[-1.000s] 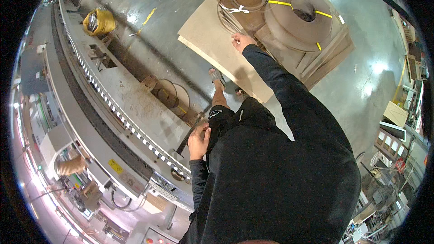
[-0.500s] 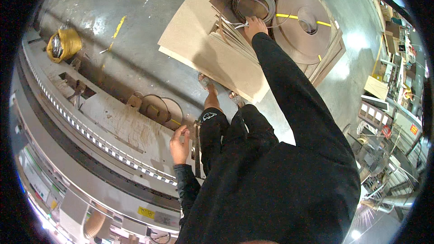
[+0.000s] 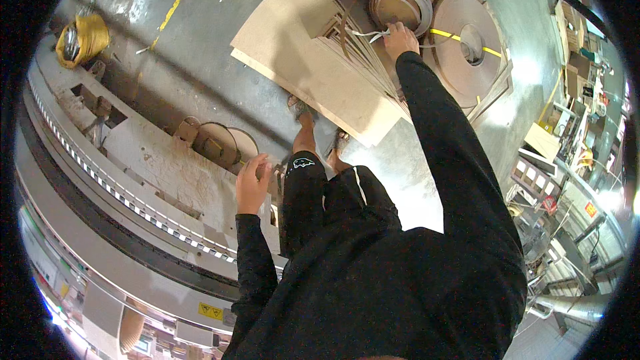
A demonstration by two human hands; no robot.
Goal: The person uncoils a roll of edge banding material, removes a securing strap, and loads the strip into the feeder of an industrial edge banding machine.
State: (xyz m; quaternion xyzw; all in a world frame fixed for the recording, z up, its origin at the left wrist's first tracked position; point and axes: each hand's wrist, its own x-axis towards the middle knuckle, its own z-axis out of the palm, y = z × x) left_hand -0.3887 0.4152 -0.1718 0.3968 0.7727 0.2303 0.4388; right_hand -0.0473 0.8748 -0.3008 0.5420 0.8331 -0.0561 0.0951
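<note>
My right hand point(image 3: 401, 41) reaches far forward to a small coil of pale edge banding point(image 3: 425, 12). Its fingers are closed at the coil's near rim, where loose strip ends point(image 3: 373, 35) stick out to the left. Right beside it a large brown roll of edge banding point(image 3: 453, 47), bound with yellow tape, lies flat. Both rest on a stack of brown boards point(image 3: 280, 47). My left hand point(image 3: 253, 185) is raised, fingers slightly curled and apart, with nothing in it. It hovers by the edge of a long grey machine point(image 3: 143, 160).
More brown rolls point(image 3: 219, 143) stand on the floor against the machine. A yellow sack point(image 3: 91, 39) sits at the machine's far left end. Along the right side are shelves and cluttered equipment point(image 3: 567, 187). My legs stand between machine and board stack.
The view has shifted and turned slightly. My left hand has moved left and a little up in the picture. My right hand stays at the small coil's near rim.
</note>
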